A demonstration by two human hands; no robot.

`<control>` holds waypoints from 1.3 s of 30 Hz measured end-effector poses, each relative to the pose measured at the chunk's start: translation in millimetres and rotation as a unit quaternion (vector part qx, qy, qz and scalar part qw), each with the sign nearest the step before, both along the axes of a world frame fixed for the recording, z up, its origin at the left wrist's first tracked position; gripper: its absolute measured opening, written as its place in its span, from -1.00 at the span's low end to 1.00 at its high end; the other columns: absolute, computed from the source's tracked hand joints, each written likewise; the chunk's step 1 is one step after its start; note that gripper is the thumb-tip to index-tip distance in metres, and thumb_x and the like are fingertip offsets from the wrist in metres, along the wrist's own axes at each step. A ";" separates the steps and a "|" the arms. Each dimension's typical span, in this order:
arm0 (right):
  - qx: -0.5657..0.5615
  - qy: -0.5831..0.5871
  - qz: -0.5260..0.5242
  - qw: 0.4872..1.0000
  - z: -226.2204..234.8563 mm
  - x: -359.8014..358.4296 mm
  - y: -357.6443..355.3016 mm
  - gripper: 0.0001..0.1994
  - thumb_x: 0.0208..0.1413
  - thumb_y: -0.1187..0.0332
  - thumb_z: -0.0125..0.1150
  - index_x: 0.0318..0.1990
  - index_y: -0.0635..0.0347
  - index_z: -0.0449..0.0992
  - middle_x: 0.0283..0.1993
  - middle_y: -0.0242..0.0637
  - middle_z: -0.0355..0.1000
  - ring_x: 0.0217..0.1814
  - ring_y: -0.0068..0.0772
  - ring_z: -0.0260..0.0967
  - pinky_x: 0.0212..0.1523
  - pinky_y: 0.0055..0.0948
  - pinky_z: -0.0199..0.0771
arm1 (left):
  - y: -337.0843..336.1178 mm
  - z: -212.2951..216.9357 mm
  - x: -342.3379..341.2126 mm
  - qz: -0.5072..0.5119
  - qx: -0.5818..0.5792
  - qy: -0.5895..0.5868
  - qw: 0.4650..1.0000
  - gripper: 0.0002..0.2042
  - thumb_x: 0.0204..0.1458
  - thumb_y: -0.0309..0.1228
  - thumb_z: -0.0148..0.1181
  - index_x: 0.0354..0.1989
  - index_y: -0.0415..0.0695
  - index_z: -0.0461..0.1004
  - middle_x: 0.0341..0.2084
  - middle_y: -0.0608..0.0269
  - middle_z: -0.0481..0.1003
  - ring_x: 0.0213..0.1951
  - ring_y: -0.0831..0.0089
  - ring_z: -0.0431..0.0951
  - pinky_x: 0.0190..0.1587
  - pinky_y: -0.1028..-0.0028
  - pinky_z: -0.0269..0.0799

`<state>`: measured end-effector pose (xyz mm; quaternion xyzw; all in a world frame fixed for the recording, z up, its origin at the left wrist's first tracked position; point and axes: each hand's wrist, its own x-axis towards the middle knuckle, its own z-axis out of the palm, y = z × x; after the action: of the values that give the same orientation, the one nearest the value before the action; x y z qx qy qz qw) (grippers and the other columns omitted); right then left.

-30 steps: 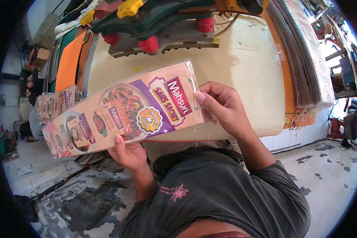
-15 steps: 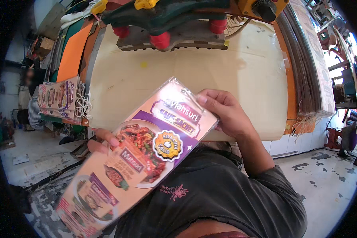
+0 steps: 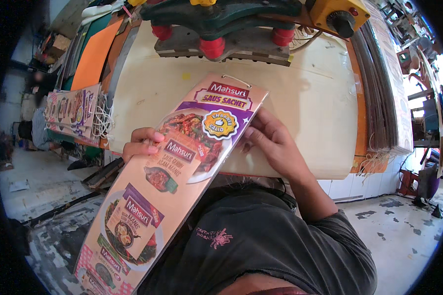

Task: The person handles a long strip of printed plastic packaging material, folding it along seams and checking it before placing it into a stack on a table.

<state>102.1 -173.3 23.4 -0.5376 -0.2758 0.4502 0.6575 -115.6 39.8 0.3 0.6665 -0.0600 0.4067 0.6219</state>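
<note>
I hold a long peach-coloured printed hanging card point(image 3: 157, 191), showing food dishes and a purple band, tilted across my front. A thin white cord point(image 3: 236, 80) runs between two holes at its top end. My left hand point(image 3: 140, 142) is closed on the card's left edge, fingertips on the printed face. My right hand point(image 3: 273, 142) is at the upper right edge, thumb and fingers drawn together partly behind the card. What they pinch there is hidden.
A green press point(image 3: 221, 22) with red fittings stands over the cream work surface point(image 3: 310, 113). Similar corded cards point(image 3: 74, 110) lie at the left, beside an orange sheet point(image 3: 96, 54). Stacked boards point(image 3: 379, 88) line the right. A person in stripes point(image 3: 40, 130) is at far left.
The card has turned more upright and its top has moved away from me. My right hand has shifted from the top corner down behind the right edge. The cord now lies across the top.
</note>
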 end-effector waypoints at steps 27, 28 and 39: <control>0.037 0.113 -0.096 0.988 -23.2 -19.7 6.3 -0.70 0.41 0.47 0.06 0.22 0.38 0.40 0.18 -0.17 0.52 0.23 -0.41 0.44 0.30 -0.36 0.39 | -11.4 20.6 -12.4 -0.019 0.051 0.000 0.999 -0.72 0.11 -0.44 0.38 -0.07 -0.15 0.43 0.02 -0.07 0.41 -0.06 0.28 0.56 0.08 0.33 0.56; 0.037 0.132 -0.086 0.987 -22.8 -23.6 7.4 -0.71 0.42 0.46 0.04 0.21 0.38 0.42 0.15 -0.19 0.54 0.22 -0.42 0.46 0.30 -0.37 0.40 | -10.4 21.8 -12.3 -0.011 0.073 0.007 0.997 -0.72 0.11 -0.45 0.38 -0.07 -0.15 0.43 0.02 -0.09 0.41 -0.06 0.28 0.56 0.08 0.33 0.56; 0.028 0.264 -0.022 0.964 -17.9 -30.8 18.0 -0.71 0.38 0.38 0.08 0.16 0.29 0.47 0.06 -0.21 0.56 0.05 -0.40 0.54 0.04 -0.36 0.57 | -10.4 -12.4 -1.9 0.036 0.082 0.016 0.996 -0.65 0.05 -0.60 0.36 0.00 -0.22 0.42 0.05 -0.18 0.39 -0.02 0.17 0.58 0.04 0.29 0.62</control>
<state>71.2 -155.3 5.5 -0.3870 -0.0928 0.5538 0.7314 -117.5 29.5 -12.2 0.7235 -0.0598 0.4119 0.5508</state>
